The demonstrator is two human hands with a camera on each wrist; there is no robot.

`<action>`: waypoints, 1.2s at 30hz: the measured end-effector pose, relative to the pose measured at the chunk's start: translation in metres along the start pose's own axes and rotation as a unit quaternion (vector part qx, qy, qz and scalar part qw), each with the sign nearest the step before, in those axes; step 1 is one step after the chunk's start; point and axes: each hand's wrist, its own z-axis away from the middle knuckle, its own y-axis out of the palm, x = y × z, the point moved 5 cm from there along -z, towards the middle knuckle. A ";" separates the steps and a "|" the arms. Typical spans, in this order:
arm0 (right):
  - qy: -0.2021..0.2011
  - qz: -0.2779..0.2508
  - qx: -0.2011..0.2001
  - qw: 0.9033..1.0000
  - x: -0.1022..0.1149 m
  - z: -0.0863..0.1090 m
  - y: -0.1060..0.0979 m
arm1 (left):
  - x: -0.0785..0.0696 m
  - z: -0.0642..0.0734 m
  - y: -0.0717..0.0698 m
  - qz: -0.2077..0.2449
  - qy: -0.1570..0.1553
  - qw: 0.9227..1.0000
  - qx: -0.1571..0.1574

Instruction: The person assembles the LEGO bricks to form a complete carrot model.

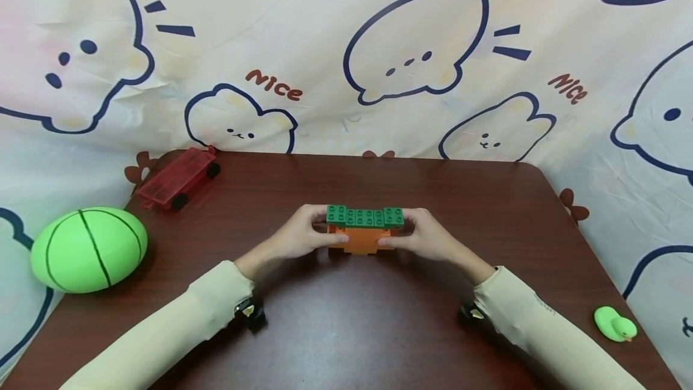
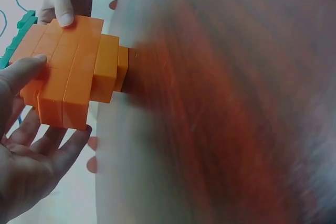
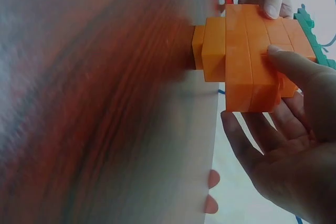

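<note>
Between the two hands is a building-block model (image 1: pixel 361 238), with orange bricks stacked in steps that narrow toward the bottom. Green studded bricks (image 1: pixel 365 217) cover its top. My left hand (image 1: pixel 298 235) grips the left end, its thumb on the near face and its fingers round the side and behind. At the opposite end my right hand (image 1: pixel 433 236) holds it in the same way. Both wrist views show the orange bricks (image 2: pixel 73 72) close up, with the narrow lowest brick (image 3: pixel 197 47) close to the tabletop; whether it touches is hard to tell.
The brown table (image 1: pixel 346 318) ends at a patterned cloth backdrop (image 1: pixel 325 35). A translucent red toy cart (image 1: pixel 178 178) stands at the back left. Nearer on the left is a large green ball (image 1: pixel 89 250) with black lines. By the right edge sits a small green rubber duck (image 1: pixel 614 324).
</note>
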 end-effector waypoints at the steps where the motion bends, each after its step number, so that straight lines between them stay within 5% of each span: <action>1: 0.002 -0.001 0.000 1.000 -0.001 -0.001 0.000 | 0.000 -0.001 0.000 -0.001 -0.002 1.000 0.001; 15: 0.011 -0.041 0.004 0.999 -0.010 0.002 0.003 | 0.010 0.003 0.000 -0.005 0.002 1.000 0.003; 24: 0.046 -0.054 -0.034 0.997 -0.003 0.009 -0.002 | 0.005 0.013 -0.004 0.038 -0.049 0.996 -0.058; 30: -0.008 -0.121 -0.040 0.992 0.008 0.017 -0.001 | 0.001 0.018 -0.004 0.104 -0.064 0.990 -0.075; 36: -0.095 -0.043 -0.058 0.993 0.022 0.023 -0.005 | -0.004 0.019 -0.003 0.140 -0.068 0.985 -0.080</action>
